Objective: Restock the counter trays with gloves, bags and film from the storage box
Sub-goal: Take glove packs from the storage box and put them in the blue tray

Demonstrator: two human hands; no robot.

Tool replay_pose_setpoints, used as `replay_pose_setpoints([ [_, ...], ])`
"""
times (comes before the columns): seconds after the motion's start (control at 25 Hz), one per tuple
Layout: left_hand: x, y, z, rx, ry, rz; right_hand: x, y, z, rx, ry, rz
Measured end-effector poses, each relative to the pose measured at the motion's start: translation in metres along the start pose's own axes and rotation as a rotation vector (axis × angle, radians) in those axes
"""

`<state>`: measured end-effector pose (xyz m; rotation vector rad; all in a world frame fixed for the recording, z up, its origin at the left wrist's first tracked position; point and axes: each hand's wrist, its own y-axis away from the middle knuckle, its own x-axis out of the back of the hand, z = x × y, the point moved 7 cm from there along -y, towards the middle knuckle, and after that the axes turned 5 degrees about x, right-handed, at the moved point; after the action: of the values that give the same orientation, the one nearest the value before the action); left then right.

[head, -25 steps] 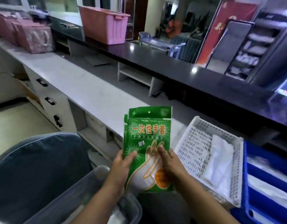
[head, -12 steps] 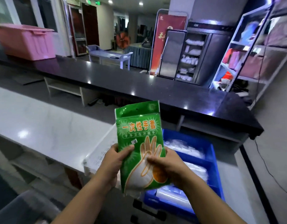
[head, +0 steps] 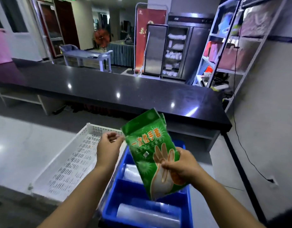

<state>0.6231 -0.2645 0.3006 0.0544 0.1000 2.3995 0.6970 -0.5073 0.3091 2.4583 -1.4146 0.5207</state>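
Observation:
My right hand (head: 179,167) grips a green pack of disposable gloves (head: 150,145) by its lower part, tilted to the right above the blue divided tray (head: 125,204). A second pack seems to sit behind it. My left hand (head: 108,145) has let go and hovers just left of the pack's top corner, fingers curled with nothing in them, over the edge of the white perforated tray (head: 66,165). Clear plastic rolls (head: 146,216) lie in the blue tray's compartments.
Both trays rest on the pale grey counter (head: 18,153). A raised black counter (head: 109,89) runs behind them. A metal shelf rack (head: 232,46) stands at the right wall, with a black cable (head: 240,145) hanging down it.
My view swung right from the storage box to the trays. My left hand released the glove pack, which now tilts right in my right hand alone above the blue tray.

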Motion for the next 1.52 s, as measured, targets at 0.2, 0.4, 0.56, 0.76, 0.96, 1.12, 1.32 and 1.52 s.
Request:
replay_pose_setpoints([
  [0.2,-0.09,-0.022,-0.044,-0.324,-0.855,-0.459,0.079,-0.019,0.029,-0.11,0.353,0.326],
  [0.4,-0.161,-0.057,-0.088,-0.514,-1.139,-0.833,0.116,-0.047,0.03,-0.171,0.666,0.392],
  [0.56,-0.192,-0.082,-0.111,-0.475,-1.307,-0.939,0.127,-0.064,0.033,-0.2,0.883,0.383],
  [0.76,-0.203,-0.097,-0.131,-0.299,-1.443,-0.89,0.13,-0.08,0.041,-0.188,0.993,0.364],
  [0.96,-0.202,-0.096,-0.141,-0.183,-1.383,-0.901,0.127,-0.091,0.052,-0.172,0.994,0.311],
  [1.12,-0.192,-0.08,-0.104,-0.439,-1.277,-0.761,0.123,-0.103,0.044,-0.106,1.014,0.227],
  [1.32,-0.162,-0.016,-0.04,-0.965,-1.294,-0.568,0.087,-0.131,0.002,0.194,1.063,0.188],
  [1.52,-0.12,0.021,-0.045,-0.964,-1.259,-0.56,0.015,-0.151,0.007,0.388,1.144,-0.031],
])
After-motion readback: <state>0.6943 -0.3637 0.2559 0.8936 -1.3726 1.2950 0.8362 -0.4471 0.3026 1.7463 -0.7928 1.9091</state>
